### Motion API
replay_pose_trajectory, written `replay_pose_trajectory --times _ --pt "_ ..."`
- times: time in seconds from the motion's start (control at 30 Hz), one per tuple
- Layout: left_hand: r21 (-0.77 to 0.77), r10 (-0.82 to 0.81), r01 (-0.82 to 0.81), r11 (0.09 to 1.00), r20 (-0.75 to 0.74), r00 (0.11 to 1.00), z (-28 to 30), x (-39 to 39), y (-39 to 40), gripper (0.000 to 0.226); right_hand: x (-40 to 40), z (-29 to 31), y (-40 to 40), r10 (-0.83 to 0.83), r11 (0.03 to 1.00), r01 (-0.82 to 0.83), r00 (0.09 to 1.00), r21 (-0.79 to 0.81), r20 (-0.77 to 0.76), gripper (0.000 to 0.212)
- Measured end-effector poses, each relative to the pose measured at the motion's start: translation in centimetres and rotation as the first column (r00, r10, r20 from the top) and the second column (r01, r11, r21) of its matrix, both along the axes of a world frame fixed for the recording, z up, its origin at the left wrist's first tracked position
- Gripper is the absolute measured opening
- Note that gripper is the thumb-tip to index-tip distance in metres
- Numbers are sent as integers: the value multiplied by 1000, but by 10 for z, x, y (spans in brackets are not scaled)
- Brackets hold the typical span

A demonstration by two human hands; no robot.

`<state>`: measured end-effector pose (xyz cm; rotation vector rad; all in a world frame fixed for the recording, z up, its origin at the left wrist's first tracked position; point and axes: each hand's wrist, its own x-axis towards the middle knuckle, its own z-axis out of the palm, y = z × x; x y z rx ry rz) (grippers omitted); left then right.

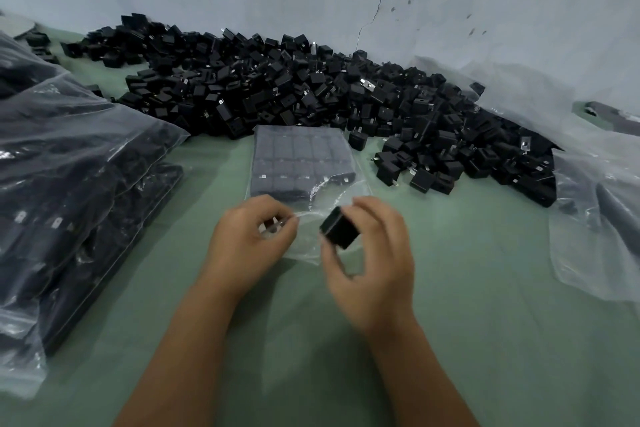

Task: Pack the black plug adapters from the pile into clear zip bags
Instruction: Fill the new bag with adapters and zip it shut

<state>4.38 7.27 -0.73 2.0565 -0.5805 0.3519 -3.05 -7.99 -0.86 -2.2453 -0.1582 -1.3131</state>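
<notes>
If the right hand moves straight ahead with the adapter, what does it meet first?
Probably the open mouth of the clear zip bag, which the left hand pinches; the right hand holds the adapter there. Depth is unclear.

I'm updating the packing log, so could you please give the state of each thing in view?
Left hand: pinches the bag's open mouth.
Right hand: holds one adapter.
Bag: flat, partly filled in rows, unsealed.
Pile: loose, unpacked.
Filled bags: stacked at left.
</notes>
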Motion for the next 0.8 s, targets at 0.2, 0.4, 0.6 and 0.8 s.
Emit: replay_pose_trajectory --times 0.2,0.4,0.6,0.8 --pt "-12 -29 30 999 78 997 3 -8 -2 12 5 -3 14 -258 917 152 931 -370 -258 30" --pt "-63 -17 21 998 65 998 0 -5 -3 10 -1 -1 16 -440 827 321 881 -460 -175 32" --pt "-109 2 3 994 42 999 0 -6 -4 11 -11 -3 27 -244 914 80 891 -397 -382 35" --pt "-171 -4 11 985 43 999 1 -5 -5 14 -7 -4 31 -257 938 55 774 -342 -579 33"
